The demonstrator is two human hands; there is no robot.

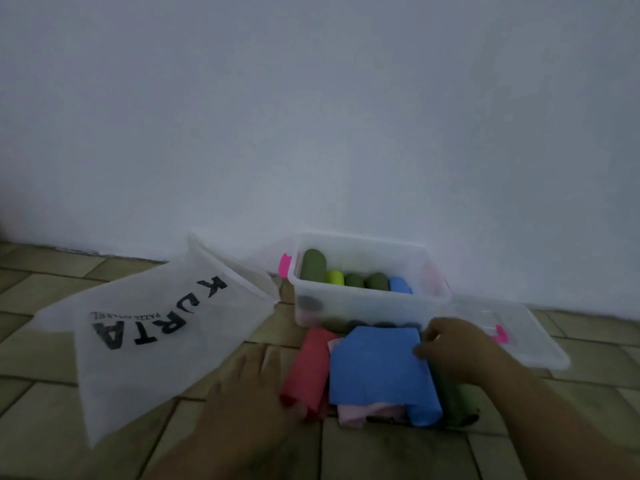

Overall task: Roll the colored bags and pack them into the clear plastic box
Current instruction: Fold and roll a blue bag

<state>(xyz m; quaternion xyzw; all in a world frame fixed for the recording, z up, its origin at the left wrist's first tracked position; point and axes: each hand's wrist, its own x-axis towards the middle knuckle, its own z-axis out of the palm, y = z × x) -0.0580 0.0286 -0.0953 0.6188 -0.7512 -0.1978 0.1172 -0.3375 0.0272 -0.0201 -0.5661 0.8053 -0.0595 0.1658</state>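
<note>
Clear plastic box (pixel 363 308) sits on the tiled floor (pixel 52 393) against the white wall (pixel 311 116), open, with a pink tag (pixel 284 265) on its left end. Inside, the top row holds rolled bags side by side: a dark green roll (pixel 313 265) at the left, then a yellow-green roll (pixel 335 278), two more green rolls (pixel 365 281) and a blue roll (pixel 400 285). Darker rolls show through the front wall lower down, too blurred to count. The clear lid (pixel 512 341) lies flat on the floor just right of the box. The unrolled pile lies right in front of the box, between your hands: the blue bag (pixel 377 368) on top, a red bag (pixel 306 372) beside it on the left, a pink bag (pixel 353 414) sticking out under its near edge and a green bag (pixel 457 400) on its right, partly under your forearm. Your right grip (pixel 453 351) has its fingers curled and pinches the far right edge of the blue bag. Your left grip (pixel 249 379) is motion-blurred. It sits low by the red bag's left side with fingers roughly extended, and I can't tell if it touches the bag or holds anything. A white bag printed KURTA (pixel 156 323) lies spread on the floor to the left of the box and the pile.
</note>
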